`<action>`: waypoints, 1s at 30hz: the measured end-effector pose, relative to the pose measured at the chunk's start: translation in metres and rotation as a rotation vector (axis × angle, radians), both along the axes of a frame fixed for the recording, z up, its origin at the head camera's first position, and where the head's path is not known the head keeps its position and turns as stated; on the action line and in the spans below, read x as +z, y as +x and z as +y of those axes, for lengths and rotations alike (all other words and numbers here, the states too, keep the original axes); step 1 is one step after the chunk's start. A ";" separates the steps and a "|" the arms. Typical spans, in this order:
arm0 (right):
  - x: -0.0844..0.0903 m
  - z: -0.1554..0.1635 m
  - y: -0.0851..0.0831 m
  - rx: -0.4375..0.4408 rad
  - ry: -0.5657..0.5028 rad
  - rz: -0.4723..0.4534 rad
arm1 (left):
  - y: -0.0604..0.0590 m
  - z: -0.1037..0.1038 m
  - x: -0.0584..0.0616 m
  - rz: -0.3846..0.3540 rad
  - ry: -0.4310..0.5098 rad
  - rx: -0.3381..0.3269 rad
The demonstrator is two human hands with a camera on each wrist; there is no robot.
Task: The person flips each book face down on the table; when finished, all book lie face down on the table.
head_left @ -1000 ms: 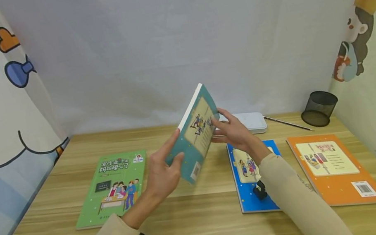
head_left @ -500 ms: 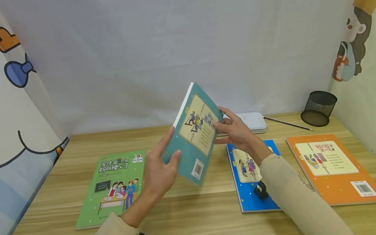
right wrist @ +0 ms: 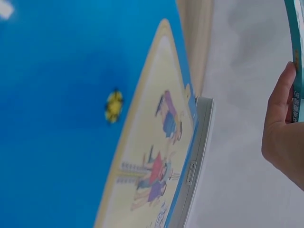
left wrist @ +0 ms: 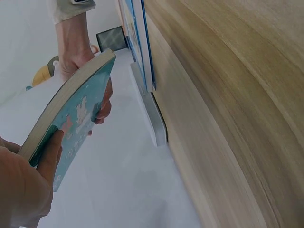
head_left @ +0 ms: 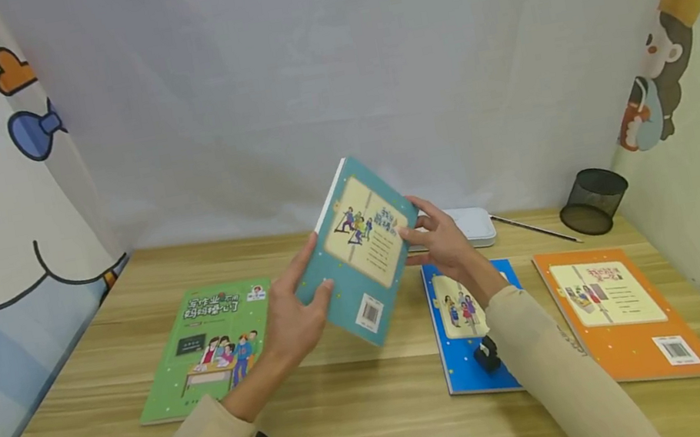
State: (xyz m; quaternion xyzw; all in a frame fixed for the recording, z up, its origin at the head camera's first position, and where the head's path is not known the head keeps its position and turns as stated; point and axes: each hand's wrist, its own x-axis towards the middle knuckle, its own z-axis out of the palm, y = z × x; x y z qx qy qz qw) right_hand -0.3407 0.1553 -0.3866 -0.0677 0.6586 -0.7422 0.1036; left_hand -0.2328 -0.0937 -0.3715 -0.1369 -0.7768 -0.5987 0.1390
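Between my two hands a teal book (head_left: 358, 264) is held up above the table, tilted, its back cover with a barcode facing me. My left hand (head_left: 292, 311) grips its lower left edge, thumb on the back cover. On the opposite edge, my right hand (head_left: 444, 241) pinches the book with its thumb on the cover. The left wrist view shows the book's page edges and its other cover (left wrist: 78, 111), with fingers of both hands on it. Only part of the right hand (right wrist: 285, 128) and a strip of the book show in the right wrist view.
A green book (head_left: 212, 352) lies at the left of the wooden table (head_left: 360, 435). A blue book (head_left: 476, 376), partly under my right forearm, and an orange book (head_left: 629, 325) lie at the right. Behind are a white case (head_left: 474, 226), a pencil (head_left: 535, 229) and a black mesh cup (head_left: 594, 201).
The teal book has turned so that its back cover faces me more fully, and its top has shifted left. Both hands keep hold of it. The books on the table have not moved.
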 end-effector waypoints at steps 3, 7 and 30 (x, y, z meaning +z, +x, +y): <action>0.001 0.001 0.000 -0.002 0.007 0.001 | -0.001 0.000 -0.001 -0.004 0.005 0.003; 0.001 0.003 0.000 -0.004 0.039 0.004 | -0.002 -0.004 -0.002 -0.003 -0.031 0.022; 0.009 -0.010 -0.004 0.062 0.364 0.044 | -0.004 -0.033 -0.018 -0.279 -0.369 0.043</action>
